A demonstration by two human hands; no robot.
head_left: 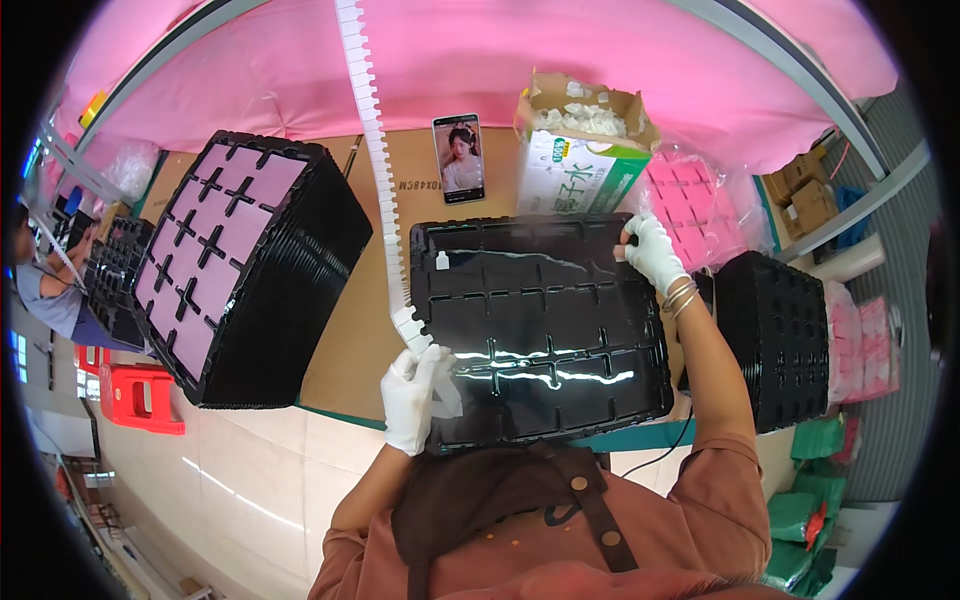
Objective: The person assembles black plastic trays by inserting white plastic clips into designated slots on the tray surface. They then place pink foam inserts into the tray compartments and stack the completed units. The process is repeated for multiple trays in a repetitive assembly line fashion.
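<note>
A shiny black plastic tray [545,325] with cross-shaped ridges lies in front of me. One small white label [442,260] sits on its upper left part. My left hand [410,395], in a white glove, is closed at the tray's left edge around the lower end of a long white label strip [385,190] with notched tabs. The strip runs up past the top of the view; a pale loose piece shows beside the fingers. Gloved too, with bare fingertips, my right hand [652,255] curls its fingers on the tray's far right corner.
Stacked black trays with a pink-lined top [225,240] stand left; another black stack [770,340] is right. Behind are a phone [460,160] and an open carton [580,165] with white scraps. Pink packs [690,205], a red stool [142,398] and a co-worker [50,285] also show.
</note>
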